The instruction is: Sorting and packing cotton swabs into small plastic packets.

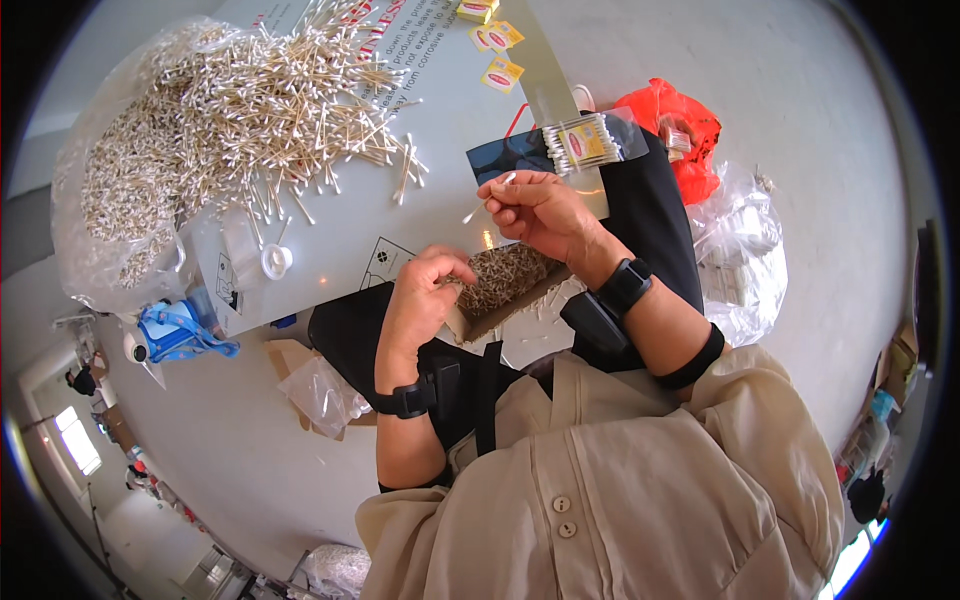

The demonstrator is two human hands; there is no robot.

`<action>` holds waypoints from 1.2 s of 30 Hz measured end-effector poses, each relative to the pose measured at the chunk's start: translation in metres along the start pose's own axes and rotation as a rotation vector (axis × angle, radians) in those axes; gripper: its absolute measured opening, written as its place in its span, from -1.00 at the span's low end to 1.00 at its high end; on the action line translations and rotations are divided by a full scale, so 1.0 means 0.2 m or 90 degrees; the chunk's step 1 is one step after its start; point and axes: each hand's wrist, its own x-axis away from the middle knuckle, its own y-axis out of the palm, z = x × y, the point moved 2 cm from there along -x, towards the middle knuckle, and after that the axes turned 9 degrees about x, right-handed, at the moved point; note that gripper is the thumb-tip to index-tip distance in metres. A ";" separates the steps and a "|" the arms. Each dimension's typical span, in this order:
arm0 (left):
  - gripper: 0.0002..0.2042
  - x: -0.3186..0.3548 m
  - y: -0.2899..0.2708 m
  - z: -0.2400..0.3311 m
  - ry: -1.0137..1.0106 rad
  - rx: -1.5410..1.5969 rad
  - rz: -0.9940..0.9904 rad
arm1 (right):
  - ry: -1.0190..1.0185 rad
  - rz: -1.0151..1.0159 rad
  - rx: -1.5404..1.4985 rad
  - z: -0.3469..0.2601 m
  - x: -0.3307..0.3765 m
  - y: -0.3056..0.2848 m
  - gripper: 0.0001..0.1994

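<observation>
My right hand (545, 212) is raised over the table's near edge, closed in a pinch on a cotton swab (469, 215) whose white tips show by the fingers. My left hand (422, 292) is at the left end of an open cardboard box (492, 322) on my lap, its fingers curled inward. What those fingers hold, if anything, is hidden. Densely packed cotton swabs (505, 278) fill the box. Just beyond my right hand lies a clear pack of cotton swabs (583, 143) with a yellow label, on a dark sheet (505, 158).
A big heap of loose swabs (270, 100) spills from a clear bag (75, 215) across the table (330, 225). Small yellow cards (502, 74) lie at the far edge. A white round-lidded container (276, 262) stands near left. Red (690, 110) and clear plastic bags (740, 255) are at right.
</observation>
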 end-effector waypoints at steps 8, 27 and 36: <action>-0.81 0.02 0.02 -0.02 -0.117 0.165 -0.028 | 0.113 -0.075 -0.205 0.03 -0.02 0.00 -0.85; -0.94 -0.07 0.06 0.07 0.144 0.032 0.262 | -0.065 -0.099 0.071 0.05 0.01 0.05 -0.90; -0.89 -0.19 -0.01 -0.05 0.075 -0.328 0.286 | -0.191 0.134 0.441 0.06 -0.01 0.01 -0.80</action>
